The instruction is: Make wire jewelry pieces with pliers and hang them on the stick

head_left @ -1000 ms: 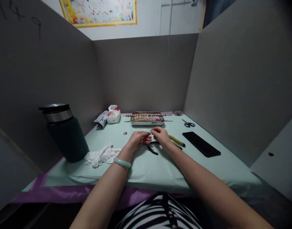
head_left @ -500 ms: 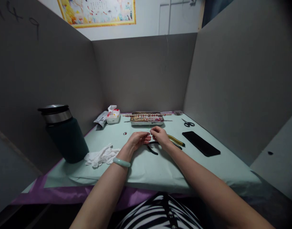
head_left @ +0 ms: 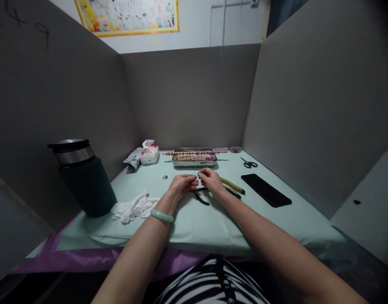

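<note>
My left hand and my right hand are close together above the table, each with thumb and fingers pinched. A faint thin thread shows between and just above the fingertips; what else they pinch is too small to make out. Under and beside my right hand lie pliers with yellow handles and a tool with dark handles, both partly hidden. Beyond my hands stands a metal tray of small beads, with a beaded stick lying across it. A small ring-like item rests left of my hands.
A dark green bottle and crumpled white tissue are at the left. Behind them are a white box and a packet. Scissors and a black phone lie at the right. Grey partitions enclose the table.
The view has shifted very slightly. Both hands keep nearly the same pinched pose near each other, and the objects on the table have stayed in place.
</note>
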`<state>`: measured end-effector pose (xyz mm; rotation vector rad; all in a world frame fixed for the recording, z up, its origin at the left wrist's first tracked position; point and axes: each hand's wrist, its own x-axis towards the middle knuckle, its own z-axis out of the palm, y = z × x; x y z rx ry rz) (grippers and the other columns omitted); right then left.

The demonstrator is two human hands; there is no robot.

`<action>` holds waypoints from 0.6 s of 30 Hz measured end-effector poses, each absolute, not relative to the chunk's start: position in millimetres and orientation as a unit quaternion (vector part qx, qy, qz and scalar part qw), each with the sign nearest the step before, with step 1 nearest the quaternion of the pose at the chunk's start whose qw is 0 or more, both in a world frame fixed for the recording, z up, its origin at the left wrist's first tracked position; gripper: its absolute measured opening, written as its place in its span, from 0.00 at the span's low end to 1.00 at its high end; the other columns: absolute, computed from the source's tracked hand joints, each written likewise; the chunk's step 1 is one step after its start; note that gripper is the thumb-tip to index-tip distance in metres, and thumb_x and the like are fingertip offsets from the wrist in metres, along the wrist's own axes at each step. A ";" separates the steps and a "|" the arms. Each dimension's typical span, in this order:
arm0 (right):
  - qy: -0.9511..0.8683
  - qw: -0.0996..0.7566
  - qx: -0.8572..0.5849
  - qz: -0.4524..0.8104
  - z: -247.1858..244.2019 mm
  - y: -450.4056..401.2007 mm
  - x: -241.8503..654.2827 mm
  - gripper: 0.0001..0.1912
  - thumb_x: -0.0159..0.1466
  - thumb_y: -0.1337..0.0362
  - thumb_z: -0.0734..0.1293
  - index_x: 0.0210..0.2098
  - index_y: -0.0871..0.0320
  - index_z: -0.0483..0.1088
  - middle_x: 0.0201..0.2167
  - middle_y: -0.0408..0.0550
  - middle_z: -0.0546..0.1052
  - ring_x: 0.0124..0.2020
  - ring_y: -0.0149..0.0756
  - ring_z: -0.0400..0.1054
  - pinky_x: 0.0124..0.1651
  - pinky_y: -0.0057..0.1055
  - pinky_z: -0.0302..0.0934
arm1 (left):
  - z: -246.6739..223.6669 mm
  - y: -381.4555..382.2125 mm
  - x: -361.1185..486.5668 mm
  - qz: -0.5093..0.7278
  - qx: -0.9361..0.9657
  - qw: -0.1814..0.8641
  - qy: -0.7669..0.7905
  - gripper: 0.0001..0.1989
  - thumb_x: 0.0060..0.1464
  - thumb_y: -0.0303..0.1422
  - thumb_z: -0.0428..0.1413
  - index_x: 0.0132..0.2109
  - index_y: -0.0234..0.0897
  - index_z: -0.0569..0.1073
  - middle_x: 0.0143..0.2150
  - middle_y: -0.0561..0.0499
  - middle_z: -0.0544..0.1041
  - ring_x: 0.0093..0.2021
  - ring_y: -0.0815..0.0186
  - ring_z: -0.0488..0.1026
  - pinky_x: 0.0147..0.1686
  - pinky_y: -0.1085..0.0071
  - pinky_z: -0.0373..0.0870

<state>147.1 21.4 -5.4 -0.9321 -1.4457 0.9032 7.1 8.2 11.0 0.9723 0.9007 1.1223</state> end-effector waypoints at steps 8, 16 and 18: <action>-0.596 0.562 -0.396 0.415 -3.6 18.7 145.1 0.10 0.52 0.57 0.64 0.28 0.58 0.65 0.20 0.38 0.65 0.19 0.26 0.58 0.22 0.24 0.53 | 10.6 7.9 6.4 0.513 0.421 0.639 0.390 0.01 0.49 0.23 0.57 0.31 0.27 0.73 0.23 0.47 0.74 0.22 0.72 0.71 0.25 0.77 0.69; -0.614 0.563 -0.385 0.398 0.8 16.1 143.9 0.12 0.53 0.56 0.64 0.29 0.58 0.67 0.20 0.39 0.66 0.19 0.26 0.57 0.23 0.25 0.53 | 13.8 5.4 6.0 0.529 0.418 0.625 0.393 0.01 0.48 0.23 0.57 0.31 0.27 0.72 0.24 0.47 0.74 0.22 0.72 0.71 0.24 0.76 0.68; -0.608 0.563 -0.383 0.408 3.3 17.4 144.5 0.13 0.53 0.55 0.64 0.30 0.59 0.67 0.21 0.40 0.67 0.19 0.26 0.58 0.22 0.24 0.53 | 14.0 6.0 5.1 0.539 0.413 0.620 0.393 0.02 0.48 0.23 0.57 0.31 0.27 0.72 0.23 0.47 0.74 0.21 0.72 0.70 0.23 0.77 0.68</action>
